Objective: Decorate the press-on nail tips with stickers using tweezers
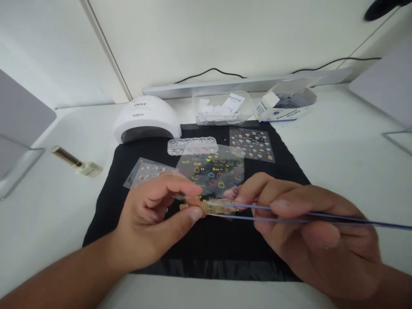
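Note:
My left hand (144, 219) pinches the lower left edge of a clear nail sticker sheet (212, 169) between thumb and forefinger. Yellow, red and blue doodles cover the sheet, and its lower strip looks yellowish. In my right hand (309, 227) is a pair of bluish tweezers (241, 218), gripped between thumb and fingers with the tips pointing left. The tips reach the lower part of the sheet, close to my left thumb; what lies between them is too blurred to make out. Some of my right fingers are at the sheet's right edge, and one nail there carries a dark design.
A black cloth (106, 214) covers the table's middle. On it lie another sticker sheet (254, 146), a partly covered sheet (144, 171) and a compartment case (193, 145). Around stand a white nail lamp (148, 118), polish bottle (77, 163), clear tub (222, 116) and alcohol pad box (283, 109).

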The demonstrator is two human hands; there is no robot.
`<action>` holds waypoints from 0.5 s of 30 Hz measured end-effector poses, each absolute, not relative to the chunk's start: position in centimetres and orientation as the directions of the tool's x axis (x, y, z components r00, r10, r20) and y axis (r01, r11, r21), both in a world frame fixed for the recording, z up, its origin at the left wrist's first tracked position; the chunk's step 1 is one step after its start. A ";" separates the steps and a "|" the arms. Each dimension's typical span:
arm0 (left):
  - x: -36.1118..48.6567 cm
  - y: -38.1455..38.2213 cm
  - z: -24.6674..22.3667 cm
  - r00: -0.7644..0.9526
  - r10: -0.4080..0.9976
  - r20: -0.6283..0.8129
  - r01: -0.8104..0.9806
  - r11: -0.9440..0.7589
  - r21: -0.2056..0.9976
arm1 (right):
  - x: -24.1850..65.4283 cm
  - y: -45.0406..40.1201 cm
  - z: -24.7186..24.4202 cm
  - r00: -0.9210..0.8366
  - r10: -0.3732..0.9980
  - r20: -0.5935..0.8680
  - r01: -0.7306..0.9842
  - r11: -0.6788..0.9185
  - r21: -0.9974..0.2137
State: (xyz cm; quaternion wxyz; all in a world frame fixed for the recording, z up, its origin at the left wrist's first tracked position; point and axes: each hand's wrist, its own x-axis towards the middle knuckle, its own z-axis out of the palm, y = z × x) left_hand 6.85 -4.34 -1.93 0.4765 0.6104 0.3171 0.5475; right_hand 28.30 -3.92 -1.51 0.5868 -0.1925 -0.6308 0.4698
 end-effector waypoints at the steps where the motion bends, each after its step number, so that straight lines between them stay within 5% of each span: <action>1: 6.9 -4.3 -2.0 0.205 0.905 0.373 -0.135 -0.352 0.926 | 28.3 -3.9 -1.5 -0.236 0.796 0.557 -0.307 0.483 -0.820; 15: 7.1 -4.5 -2.1 0.171 0.899 0.403 -0.101 -0.391 0.915 | 28.2 -4.0 -1.4 -0.245 0.754 0.609 -0.275 0.549 -0.790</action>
